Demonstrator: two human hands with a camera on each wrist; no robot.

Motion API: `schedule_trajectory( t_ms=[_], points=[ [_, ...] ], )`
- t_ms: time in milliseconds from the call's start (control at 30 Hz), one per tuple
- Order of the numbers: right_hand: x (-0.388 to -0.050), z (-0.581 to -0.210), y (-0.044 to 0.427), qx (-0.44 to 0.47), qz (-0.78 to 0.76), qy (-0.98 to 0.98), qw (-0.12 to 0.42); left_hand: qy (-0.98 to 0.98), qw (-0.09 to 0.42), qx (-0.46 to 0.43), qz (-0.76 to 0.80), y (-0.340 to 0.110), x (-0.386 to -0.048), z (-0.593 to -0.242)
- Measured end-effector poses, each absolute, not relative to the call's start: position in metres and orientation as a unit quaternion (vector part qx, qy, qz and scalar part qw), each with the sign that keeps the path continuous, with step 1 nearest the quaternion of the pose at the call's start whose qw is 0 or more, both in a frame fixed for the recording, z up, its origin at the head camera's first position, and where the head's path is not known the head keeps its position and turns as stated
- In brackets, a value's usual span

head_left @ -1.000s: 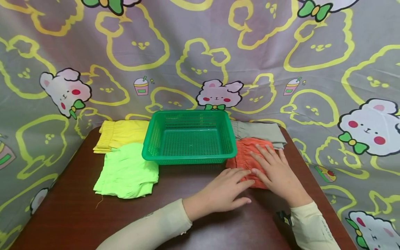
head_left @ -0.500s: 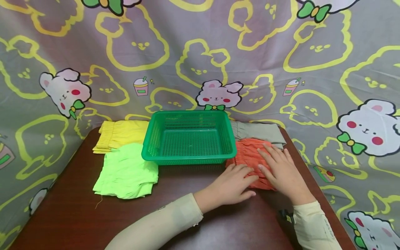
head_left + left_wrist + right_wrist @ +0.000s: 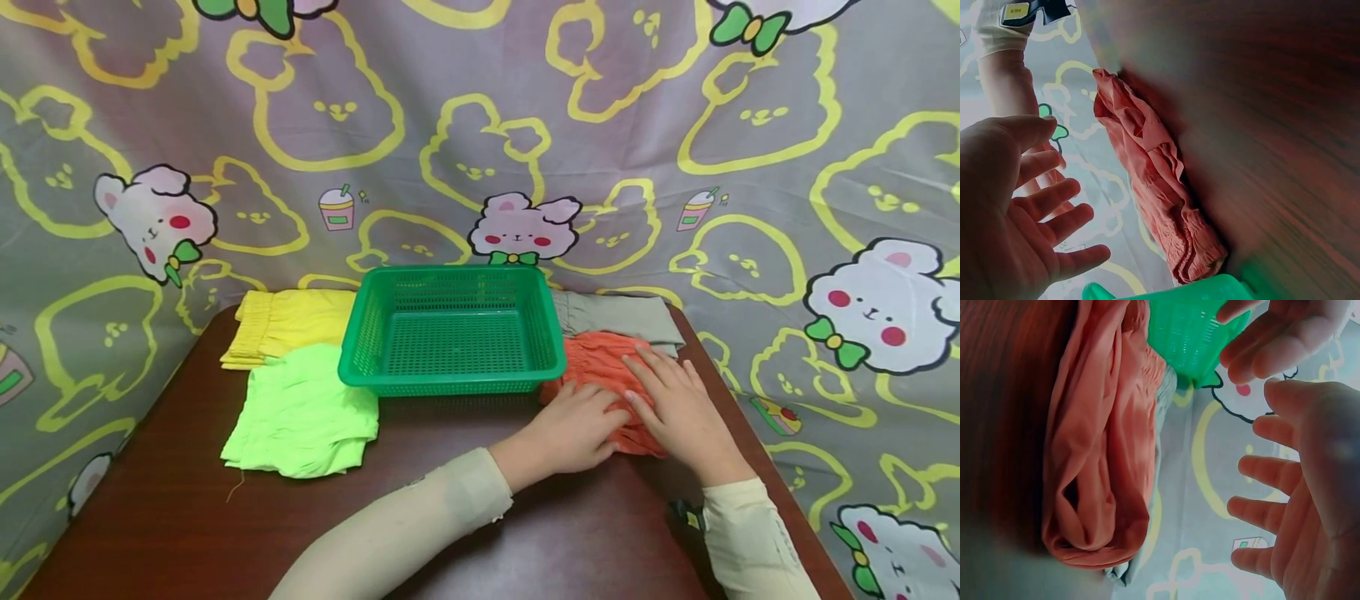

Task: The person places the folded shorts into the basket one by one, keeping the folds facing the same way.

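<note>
Folded orange shorts (image 3: 588,360) with a gathered waistband lie at the right of the table, beside the green basket. Over their near left part is my left hand (image 3: 573,429), palm down with loosely bent fingers. My right hand (image 3: 686,417) is spread over their right side. Both wrist views show a gap between the fingers and the cloth: the left palm (image 3: 1022,219) is apart from the shorts (image 3: 1154,181), and so is the right palm (image 3: 1310,487). Neither hand holds anything. Part of the shorts is hidden under the hands in the head view.
An unfilled green mesh basket (image 3: 452,379) stands at the back middle. Left of it lie folded yellow shorts (image 3: 300,321) and neon green shorts (image 3: 300,417). Folded grey cloth (image 3: 618,318) lies behind the orange shorts. A patterned curtain (image 3: 420,100) surrounds the brown table (image 3: 187,517).
My left hand has moved right, farther over the orange shorts. The right hand has shifted slightly right. The shorts' near right edge reaches a little farther right; the basket and other clothes stay put.
</note>
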State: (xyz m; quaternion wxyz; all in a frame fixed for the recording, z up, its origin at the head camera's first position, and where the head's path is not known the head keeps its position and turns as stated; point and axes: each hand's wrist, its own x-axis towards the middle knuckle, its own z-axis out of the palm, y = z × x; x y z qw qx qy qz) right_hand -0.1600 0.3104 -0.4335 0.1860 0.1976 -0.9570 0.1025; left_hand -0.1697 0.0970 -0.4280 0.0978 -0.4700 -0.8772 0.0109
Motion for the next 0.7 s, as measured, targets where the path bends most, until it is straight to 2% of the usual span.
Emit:
schedule_trajectory(
  t_ms=[400,700],
  points=[
    [-0.165,-0.445,0.316,0.172,0.103,-0.968,0.153,-0.897,0.074,-0.435,0.025,0.108,-0.183,-0.446],
    [-0.168,-0.452,0.317,0.175,0.111,-0.969,0.132,-0.894,0.048,-0.445,0.027,0.110,-0.190,-0.450]
  ],
)
